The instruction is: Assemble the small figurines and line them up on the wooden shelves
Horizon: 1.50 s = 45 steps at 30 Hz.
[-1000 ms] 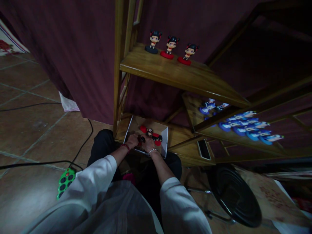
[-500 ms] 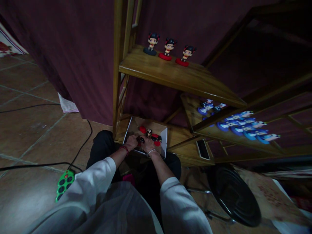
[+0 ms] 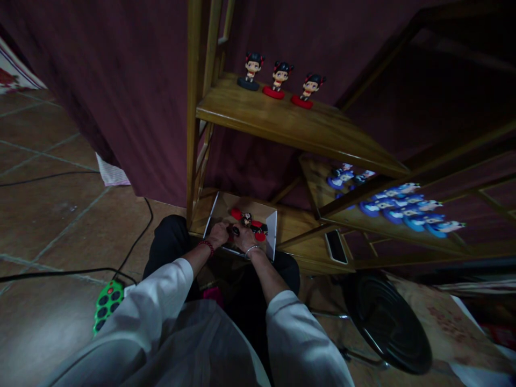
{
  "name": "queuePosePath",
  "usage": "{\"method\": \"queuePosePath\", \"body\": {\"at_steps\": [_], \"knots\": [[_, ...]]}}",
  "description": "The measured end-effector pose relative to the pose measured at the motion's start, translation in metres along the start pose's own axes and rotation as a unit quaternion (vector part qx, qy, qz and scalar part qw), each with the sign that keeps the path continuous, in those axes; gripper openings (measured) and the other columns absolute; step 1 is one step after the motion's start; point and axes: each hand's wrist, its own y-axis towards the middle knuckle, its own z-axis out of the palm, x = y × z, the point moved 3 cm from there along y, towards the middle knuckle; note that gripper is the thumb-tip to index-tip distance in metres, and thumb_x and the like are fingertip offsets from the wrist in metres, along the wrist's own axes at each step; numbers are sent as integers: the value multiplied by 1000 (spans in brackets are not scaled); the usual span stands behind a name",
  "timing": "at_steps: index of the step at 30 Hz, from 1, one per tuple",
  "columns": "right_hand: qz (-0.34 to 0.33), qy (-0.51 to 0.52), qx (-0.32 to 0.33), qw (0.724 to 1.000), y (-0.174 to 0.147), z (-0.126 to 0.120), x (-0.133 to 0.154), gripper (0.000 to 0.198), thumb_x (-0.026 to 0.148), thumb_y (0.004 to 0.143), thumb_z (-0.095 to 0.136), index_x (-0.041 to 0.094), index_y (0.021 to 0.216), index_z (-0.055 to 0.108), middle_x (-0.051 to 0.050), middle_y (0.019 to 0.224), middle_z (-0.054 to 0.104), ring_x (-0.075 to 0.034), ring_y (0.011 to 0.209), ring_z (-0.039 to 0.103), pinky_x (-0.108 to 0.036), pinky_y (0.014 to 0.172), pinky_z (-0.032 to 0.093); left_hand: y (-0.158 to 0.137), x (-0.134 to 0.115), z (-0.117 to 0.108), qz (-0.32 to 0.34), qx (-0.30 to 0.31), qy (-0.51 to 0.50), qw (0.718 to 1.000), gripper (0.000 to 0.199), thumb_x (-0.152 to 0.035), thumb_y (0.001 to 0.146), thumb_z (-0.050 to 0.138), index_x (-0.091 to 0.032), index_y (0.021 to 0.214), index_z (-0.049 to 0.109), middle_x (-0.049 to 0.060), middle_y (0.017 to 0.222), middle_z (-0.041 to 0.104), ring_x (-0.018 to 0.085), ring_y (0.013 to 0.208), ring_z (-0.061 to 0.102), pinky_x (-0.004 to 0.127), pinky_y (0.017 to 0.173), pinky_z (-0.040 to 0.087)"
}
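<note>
Working a small black piece (image 3: 236,230) low between both hands, over the near side of an open box (image 3: 272,226). Right hand (image 3: 244,241) sat at 4 o'clock of it, fingers seemingly grasping it. Left hand (image 3: 219,234) was at 9, fingers bent down; couldn't tell if they gripped anything.

My read on doing it well: one hand braced, the other made small moves, light pressure, low enough that a slip landed in the box. Knuckles needed to clear the neighbouring parts.

Piece looked dark and rounded on top, hint of red at 8 o'clock; hands hid the rest.

Just beyond, in the box: red round part (image 3: 260,236) at 3, dark-haired figurine (image 3: 246,218) at 1, red disc (image 3: 236,213) at 12. Dim light blurred outlines. Box sat on the lower shelf (image 3: 296,223).

Farther, 12 to 1: three figurines (image 3: 280,78) stood on the upper shelf (image 3: 282,115), one dark base, two red.
</note>
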Motion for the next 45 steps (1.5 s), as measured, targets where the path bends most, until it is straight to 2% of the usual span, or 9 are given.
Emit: {"method": "queuePosePath", "body": {"at_steps": [10, 17, 28, 34, 45], "knots": [[14, -17, 30, 999, -1, -4, 5, 27, 15, 73, 55, 21, 99, 59, -4, 95, 67, -16, 87, 61, -21, 70, 41, 1, -4, -3, -6, 27, 71, 997, 30, -5, 71, 47, -13, 94, 63, 9, 97, 67, 14, 89, 61, 20, 80, 45], [5, -16, 27, 999, 3, 1, 4, 29, 16, 72, 56, 20, 100, 60, -6, 93, 67, -18, 84, 62, -22, 66, 42, 3, -3, -3, -11, 25, 101, 994, 29, -7, 72, 45, -11, 94, 63, 11, 97, 66, 17, 91, 61, 22, 81, 45], [-16, -9, 27, 999, 1, -4, 10, 28, 15, 73, 54, 19, 100, 62, -6, 95, 68, -17, 87, 62, -22, 72, 43, 8, 1, -1, -7, 35, 102, 994, 28, -8, 72, 47, -12, 92, 66, 9, 95, 67, 15, 91, 61, 19, 81, 45], [-3, -24, 44, 999, -2, -8, 14, 31, 17, 75, 53, 21, 105, 60, -6, 98, 67, -17, 90, 62, -22, 73, 44, 8, 5, 1, -27, 39, 92, 995, 26, -13, 75, 47, -13, 93, 66, 8, 93, 68, 14, 87, 62, 18, 76, 46], [17, -54, 38, 998, -5, -6, 15, 32, 18, 77, 52, 22, 108, 57, -7, 100, 66, -18, 91, 61, -23, 72, 44, 2, 3, 1, -33, 29, 97, 994, 28, -12, 77, 46, -13, 98, 63, 10, 98, 66, 15, 93, 61, 18, 79, 45]]}}
